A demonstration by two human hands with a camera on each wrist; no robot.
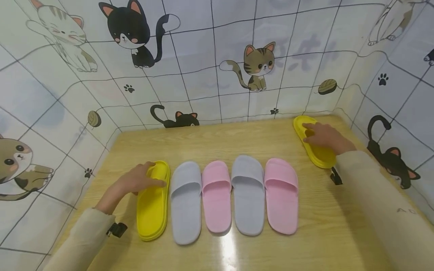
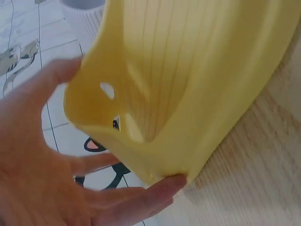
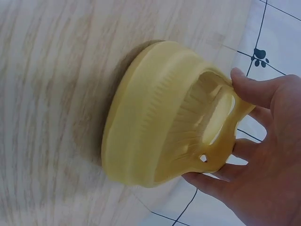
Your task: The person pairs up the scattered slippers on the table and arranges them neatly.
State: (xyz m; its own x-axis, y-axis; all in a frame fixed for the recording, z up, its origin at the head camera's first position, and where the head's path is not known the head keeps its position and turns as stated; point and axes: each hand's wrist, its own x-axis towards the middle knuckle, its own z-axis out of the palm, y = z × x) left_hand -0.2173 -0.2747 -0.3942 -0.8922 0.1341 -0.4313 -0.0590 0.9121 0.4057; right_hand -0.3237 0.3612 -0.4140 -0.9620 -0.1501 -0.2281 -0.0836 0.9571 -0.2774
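My left hand (image 1: 135, 178) spans the strap of a yellow slipper (image 1: 152, 216) at the left end of a row. In the left wrist view, thumb and fingers hold opposite sides of that slipper's strap (image 2: 94, 110), which has small holes. Toward the table's back right corner, my right hand (image 1: 325, 136) grips the strap of another yellow slipper (image 1: 320, 158), which lies at a slant. The right wrist view shows its sole end (image 3: 136, 117) toward the camera, with the thumb on one strap edge and fingers on the other.
Between the yellow slippers stand a grey slipper (image 1: 186, 218), a pink slipper (image 1: 217, 210), a second grey slipper (image 1: 249, 210) and a second pink slipper (image 1: 282, 210), side by side on the wooden table (image 1: 210, 143). Cat-printed, grid-lined sheeting (image 1: 200, 84) rises behind and at both sides.
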